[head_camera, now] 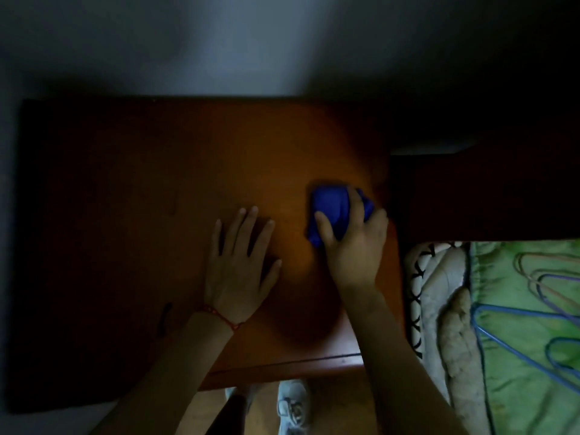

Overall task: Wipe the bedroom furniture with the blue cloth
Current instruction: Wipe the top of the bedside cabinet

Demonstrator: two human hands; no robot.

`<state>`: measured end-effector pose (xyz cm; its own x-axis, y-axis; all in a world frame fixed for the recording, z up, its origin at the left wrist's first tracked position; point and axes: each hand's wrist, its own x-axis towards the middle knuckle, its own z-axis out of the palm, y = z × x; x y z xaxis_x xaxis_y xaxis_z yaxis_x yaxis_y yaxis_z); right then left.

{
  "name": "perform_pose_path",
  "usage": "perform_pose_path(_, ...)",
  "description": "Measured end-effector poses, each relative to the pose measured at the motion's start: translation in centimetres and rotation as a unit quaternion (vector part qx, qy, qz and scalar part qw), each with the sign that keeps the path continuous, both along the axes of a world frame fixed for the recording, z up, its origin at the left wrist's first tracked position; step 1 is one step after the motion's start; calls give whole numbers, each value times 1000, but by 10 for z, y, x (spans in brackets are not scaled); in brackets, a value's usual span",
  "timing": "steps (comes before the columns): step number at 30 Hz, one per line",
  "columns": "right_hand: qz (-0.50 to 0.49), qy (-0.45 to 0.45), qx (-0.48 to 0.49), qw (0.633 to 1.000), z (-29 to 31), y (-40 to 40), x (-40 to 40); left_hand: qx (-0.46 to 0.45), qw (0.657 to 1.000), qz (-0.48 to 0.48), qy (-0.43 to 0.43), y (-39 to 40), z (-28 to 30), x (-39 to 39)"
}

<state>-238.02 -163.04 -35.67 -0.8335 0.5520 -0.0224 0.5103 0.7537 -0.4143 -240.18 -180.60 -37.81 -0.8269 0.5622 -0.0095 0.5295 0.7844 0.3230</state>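
In a dim bedroom, seen from overhead at a wooden bedside worktop:
Worktop: a reddish-brown wooden top (131, 171) set against a pale wall (251, 42), its left part lost in shadow, a pool of light at its centre.
Left hand: the left hand (241, 265) lies palm down on the wood near the front centre, fingers spread wide and gripping nothing; a red string bracelet (216, 315) circles the wrist.
Blue cloth: the blue cloth (332, 211), bunched into a wad, sits on the right part of the worktop, close to its right edge.
Right hand: the right hand (354, 243) presses down on the cloth, thumb and fingers curled around it.
Floor: a light-coloured shoe (293, 403) shows below the worktop's front edge, between the two forearms.
Bed: to the right, just beside the worktop, a green cover (518, 365) with wire clothes hangers (539, 296) lying on it; a patterned white quilt (430, 284) bunches along its near side.
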Motion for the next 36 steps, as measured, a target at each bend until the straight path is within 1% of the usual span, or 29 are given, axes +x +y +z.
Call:
perform_pose_path(3,-10,-13,-9,1000,4,-23,72,15,1000,9,5,-10,5,33)
perform_pose_path(4,-11,-17,-8,1000,4,-27,85,19,1000,9,5,-13,6,46)
perform_pose_path(7,12,4,8,1000,1,-18,74,10,1000,0,2,-20,4,86)
perform_pose_path(9,5,18,14,1000,-1,-10,50,-6,1000,3,-6,-23,0,103)
perform_pose_path(11,0,19,5,1000,-3,-7,46,-14,1000,15,-9,-24,-3,108)
perform_pose_path(13,8,15,10,1000,-1,-12,77,-24,1000,15,-4,-24,-4,108)
perform_pose_path(15,15,1,16,1000,1,-21,126,-28,999,15,3,-23,-5,107)
perform_pose_path(17,15,-14,4,1000,2,-27,161,-21,1000,18,8,-23,-5,108)
perform_pose_path(19,23,-4,3,1000,0,-25,159,-11,1000,20,20,-23,-7,109)
perform_pose_path(23,20,26,14,999,-3,-14,118,3,998,18,57,-23,-10,112)
perform_pose_path(25,7,23,7,1000,-3,-18,131,9,998,22,67,-23,-10,113)
perform_pose_path(29,14,20,12,1000,-2,-28,192,14,997,31,71,-24,-10,120)
perform_pose_path(31,5,23,11,1000,-5,-27,198,15,997,24,74,-29,-12,127)
perform_pose_path(34,-45,47,-13,998,-6,-46,192,5,996,19,91,-40,-14,133)
perform_pose_path(35,-35,52,-13,998,-6,-57,190,2,995,21,95,-43,-14,133)
perform_pose_path(36,-5,50,-9,999,-6,-65,189,0,995,23,99,-45,-15,133)
